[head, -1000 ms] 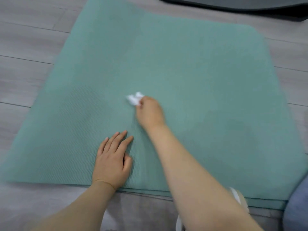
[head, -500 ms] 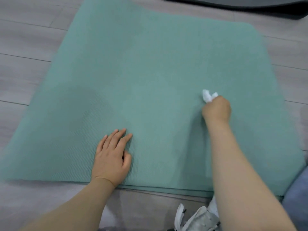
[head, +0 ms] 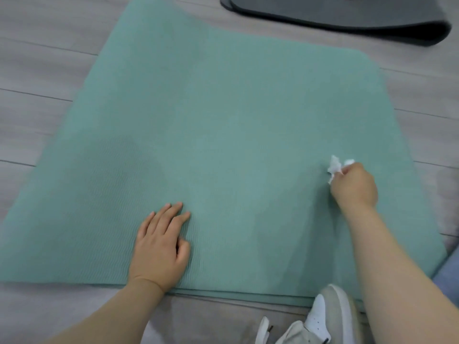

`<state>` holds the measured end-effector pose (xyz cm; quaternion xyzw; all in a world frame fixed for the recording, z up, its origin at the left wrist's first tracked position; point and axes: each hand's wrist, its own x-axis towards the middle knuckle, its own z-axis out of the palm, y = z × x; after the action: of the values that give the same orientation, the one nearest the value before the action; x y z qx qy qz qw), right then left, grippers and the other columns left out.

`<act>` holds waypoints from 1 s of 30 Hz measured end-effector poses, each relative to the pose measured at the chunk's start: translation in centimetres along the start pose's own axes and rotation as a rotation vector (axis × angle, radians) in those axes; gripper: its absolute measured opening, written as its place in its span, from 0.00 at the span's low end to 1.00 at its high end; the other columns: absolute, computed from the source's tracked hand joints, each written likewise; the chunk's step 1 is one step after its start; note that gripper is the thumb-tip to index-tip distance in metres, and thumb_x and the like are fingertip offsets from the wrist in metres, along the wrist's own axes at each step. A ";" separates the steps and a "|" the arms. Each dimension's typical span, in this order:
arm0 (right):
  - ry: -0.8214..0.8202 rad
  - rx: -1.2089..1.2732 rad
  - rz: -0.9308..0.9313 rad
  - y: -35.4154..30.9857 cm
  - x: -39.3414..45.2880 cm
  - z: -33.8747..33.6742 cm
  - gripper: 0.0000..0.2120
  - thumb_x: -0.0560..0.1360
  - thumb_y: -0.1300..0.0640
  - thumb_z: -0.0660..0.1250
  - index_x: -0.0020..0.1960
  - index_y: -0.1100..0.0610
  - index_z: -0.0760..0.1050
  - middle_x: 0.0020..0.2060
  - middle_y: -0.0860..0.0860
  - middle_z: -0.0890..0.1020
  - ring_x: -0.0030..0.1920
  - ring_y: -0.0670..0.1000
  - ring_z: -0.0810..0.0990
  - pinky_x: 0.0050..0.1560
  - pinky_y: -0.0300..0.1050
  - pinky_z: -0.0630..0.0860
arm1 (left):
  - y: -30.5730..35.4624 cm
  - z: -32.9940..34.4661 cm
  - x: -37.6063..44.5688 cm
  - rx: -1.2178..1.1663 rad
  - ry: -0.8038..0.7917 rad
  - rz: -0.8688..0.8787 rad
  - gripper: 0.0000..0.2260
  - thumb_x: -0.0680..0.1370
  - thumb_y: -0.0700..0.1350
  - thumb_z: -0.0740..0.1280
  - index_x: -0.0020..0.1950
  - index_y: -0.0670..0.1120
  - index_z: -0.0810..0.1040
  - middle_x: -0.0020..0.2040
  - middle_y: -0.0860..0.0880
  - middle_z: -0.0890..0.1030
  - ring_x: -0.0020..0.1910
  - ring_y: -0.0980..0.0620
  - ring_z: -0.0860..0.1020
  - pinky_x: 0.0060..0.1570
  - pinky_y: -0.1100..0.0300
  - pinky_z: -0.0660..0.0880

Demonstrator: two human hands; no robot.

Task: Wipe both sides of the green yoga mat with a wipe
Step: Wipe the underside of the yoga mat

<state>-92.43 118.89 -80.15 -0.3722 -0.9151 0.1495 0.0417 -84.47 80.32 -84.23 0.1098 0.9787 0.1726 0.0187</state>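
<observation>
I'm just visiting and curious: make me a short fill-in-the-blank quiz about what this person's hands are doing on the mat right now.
1. The right hand grips a crumpled white ____.
2. The left hand rests flat on the ____ yoga mat.
3. The dark grey mat lies on the floor beyond the green one's ____ edge.
4. Near the bottom edge, a white and grey ____ shows beside the right forearm.

Missing words: wipe; green; far; shoe

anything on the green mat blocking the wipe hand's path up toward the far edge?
Nothing visible. The right hand presses the wipe on bare green mat; the left hand lies flat nearer the person, and the dark mat lies beyond the far edge.
</observation>
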 end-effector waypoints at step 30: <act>-0.477 0.135 -0.805 -14.5 -15.5 5.7 0.18 0.77 0.56 0.62 0.67 0.54 0.71 0.63 0.55 0.77 0.62 0.55 0.76 0.58 0.44 0.71 | 0.1 -0.2 -0.1 -0.020 0.046 -0.003 0.20 0.68 0.46 0.56 0.56 0.45 0.78 0.67 0.47 0.77 0.68 0.47 0.71 0.70 0.50 0.61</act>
<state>-92.05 96.96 -80.63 0.0603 -0.9588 0.2620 -0.0912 -84.33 80.33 -84.06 0.1043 0.9772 0.1851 -0.0027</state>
